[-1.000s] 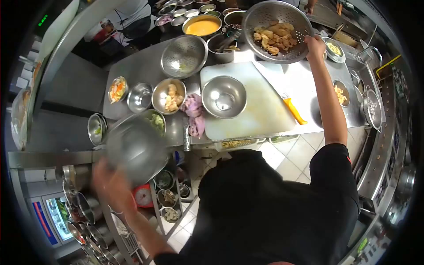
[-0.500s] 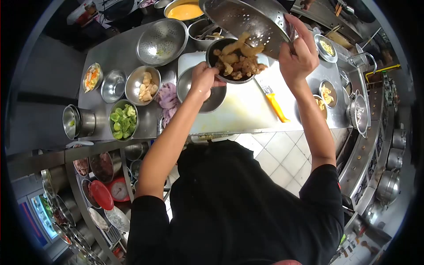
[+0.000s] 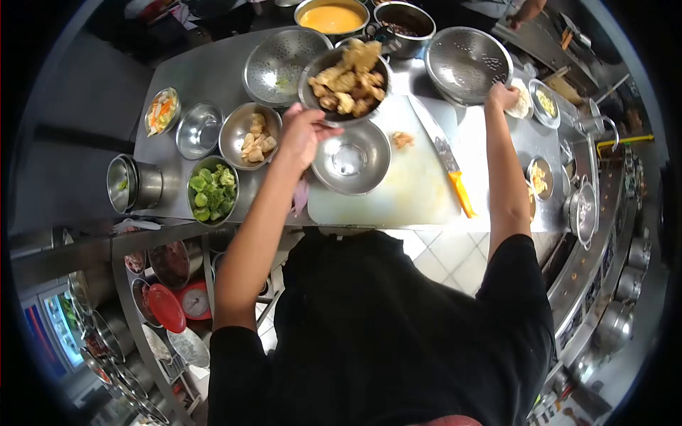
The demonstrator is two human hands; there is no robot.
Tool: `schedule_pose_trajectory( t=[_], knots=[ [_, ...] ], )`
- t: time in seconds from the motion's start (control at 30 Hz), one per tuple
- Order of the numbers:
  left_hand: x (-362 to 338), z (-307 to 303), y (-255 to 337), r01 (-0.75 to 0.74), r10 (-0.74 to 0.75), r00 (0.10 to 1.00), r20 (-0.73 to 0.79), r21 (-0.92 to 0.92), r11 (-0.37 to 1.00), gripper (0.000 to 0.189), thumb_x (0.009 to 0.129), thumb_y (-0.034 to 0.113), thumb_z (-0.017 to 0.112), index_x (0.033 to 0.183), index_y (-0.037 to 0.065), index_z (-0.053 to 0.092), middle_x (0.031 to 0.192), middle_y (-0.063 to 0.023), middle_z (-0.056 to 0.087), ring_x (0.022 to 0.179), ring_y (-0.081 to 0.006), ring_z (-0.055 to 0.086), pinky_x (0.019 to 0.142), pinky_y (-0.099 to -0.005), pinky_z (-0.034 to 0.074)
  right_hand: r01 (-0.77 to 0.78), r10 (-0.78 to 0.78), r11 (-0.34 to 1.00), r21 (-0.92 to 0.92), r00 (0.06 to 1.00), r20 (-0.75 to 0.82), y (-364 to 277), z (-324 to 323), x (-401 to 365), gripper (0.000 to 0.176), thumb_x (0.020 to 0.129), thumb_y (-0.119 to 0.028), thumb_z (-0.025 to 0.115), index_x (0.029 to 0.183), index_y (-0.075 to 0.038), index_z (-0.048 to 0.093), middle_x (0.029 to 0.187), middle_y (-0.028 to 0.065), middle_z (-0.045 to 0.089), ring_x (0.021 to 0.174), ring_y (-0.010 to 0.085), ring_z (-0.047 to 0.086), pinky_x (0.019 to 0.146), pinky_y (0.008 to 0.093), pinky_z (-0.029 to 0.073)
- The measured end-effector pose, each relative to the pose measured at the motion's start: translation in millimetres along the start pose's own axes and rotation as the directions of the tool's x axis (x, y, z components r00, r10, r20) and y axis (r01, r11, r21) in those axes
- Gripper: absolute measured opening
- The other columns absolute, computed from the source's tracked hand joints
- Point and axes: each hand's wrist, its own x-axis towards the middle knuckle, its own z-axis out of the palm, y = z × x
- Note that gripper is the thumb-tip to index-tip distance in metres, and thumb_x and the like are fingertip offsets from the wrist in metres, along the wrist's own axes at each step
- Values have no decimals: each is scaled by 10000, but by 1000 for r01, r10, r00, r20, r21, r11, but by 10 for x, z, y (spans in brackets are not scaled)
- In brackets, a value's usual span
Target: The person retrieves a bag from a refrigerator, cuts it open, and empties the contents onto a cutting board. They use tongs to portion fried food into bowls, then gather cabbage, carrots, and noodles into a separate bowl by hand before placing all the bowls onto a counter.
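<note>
My left hand grips the near rim of a metal bowl, raised over the board's far left. Browned, battered-looking pieces are heaped in it. Below it, an empty steel bowl sits on the white cutting board. My right hand is closed on the near right rim of a perforated colander, which is upright behind the board. One small browned piece lies on the board. Beside it lies a knife with a yellow handle.
On the left stand bowls of broccoli, pale chunks and cut vegetables, plus another colander. Behind are a pot of orange liquid and a dark-filled pot. Another person's hand shows at the far right.
The colander has gone from tilted over the bowl to upright at the right. The bowl of browned pieces has moved away from me and slightly left, uncovering the lower bowl and a fallen piece.
</note>
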Motion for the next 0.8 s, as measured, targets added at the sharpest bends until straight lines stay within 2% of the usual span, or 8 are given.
schedule_pose_trajectory(
  t=[0.2, 0.23, 0.27, 0.3, 0.37, 0.4, 0.6, 0.8],
  knots=[
    [-48, -652, 434, -30, 33, 998, -48, 68, 997, 253, 786, -6, 480, 1034, -2, 434, 978, -179, 591, 823, -280, 618, 702, -389, 546, 345, -375, 905, -250, 923, -82, 117, -438, -402, 361, 647, -83, 650, 983, 25, 575, 798, 140, 565, 813, 294, 556, 815, 345, 414],
    [-9, -784, 448, -30, 38, 997, -63, 117, 993, 247, 787, -6, 476, 1031, 0, 440, 979, -178, 590, 818, -282, 620, 703, -389, 546, 492, -446, 858, -146, 856, 262, -53, -735, -618, 370, 655, -58, 639, 1011, 14, 568, 921, 148, 548, 907, 316, 529, 862, 353, 393],
    [27, -891, 436, -35, 46, 996, -80, 132, 991, 226, 788, -2, 480, 1013, 0, 455, 984, -174, 589, 826, -277, 619, 699, -391, 545, 750, -685, 661, -7, 607, 403, -78, -927, -961, 375, 652, -3, 604, 1025, -1, 559, 1052, 157, 535, 1027, 313, 495, 881, 368, 388],
    [49, -917, 426, -29, 40, 996, -79, 129, 991, 226, 788, -2, 480, 1013, 0, 455, 984, -174, 589, 826, -277, 619, 699, -391, 545, 298, -376, 921, 252, 505, 777, -138, -1127, -1343, 427, 624, 50, 572, 1045, -19, 546, 1199, 164, 479, 1163, 301, 410, 932, 384, 355],
    [35, -978, 409, -38, 45, 998, -46, 142, 989, 218, 787, -2, 489, 1003, 0, 466, 989, -172, 587, 824, -274, 619, 691, -394, 547, 705, -412, 620, 345, -82, 908, -277, -1439, -1888, 507, 618, 51, 569, 1104, -86, 530, 1309, 124, 389, 1185, 332, 375, 987, 401, 326],
    [32, -980, 409, -25, 32, 998, -47, 144, 989, 211, 789, -3, 489, 999, 4, 474, 973, -161, 587, 821, -274, 618, 679, -399, 548, 760, -340, 571, 310, -124, 932, -322, -1504, -2043, 467, 626, 29, 552, 1069, -119, 565, 1267, 116, 414, 1168, 330, 383, 950, 410, 354],
    [-32, -914, 371, -67, 87, 990, -112, 173, 983, 152, 766, -21, 476, 918, -33, 474, 852, -146, 571, 652, -232, 626, 513, -339, 570, 298, -301, 930, 217, 274, 913, -785, -1241, -2046, 211, 743, 102, 486, 896, -15, 571, 693, 87, 621, 720, 208, 645, 689, 295, 490],
    [-102, -987, 359, 26, -11, 997, -76, 202, 979, 156, 791, 0, 466, 943, -36, 468, 873, -159, 583, 715, -238, 626, 590, -345, 567, 317, -479, 851, 419, 139, 867, -2114, -1216, -2535, 411, 762, 8, 601, 1157, -44, 498, 977, 56, 599, 798, 127, 569, 689, 254, 463]
  ],
)
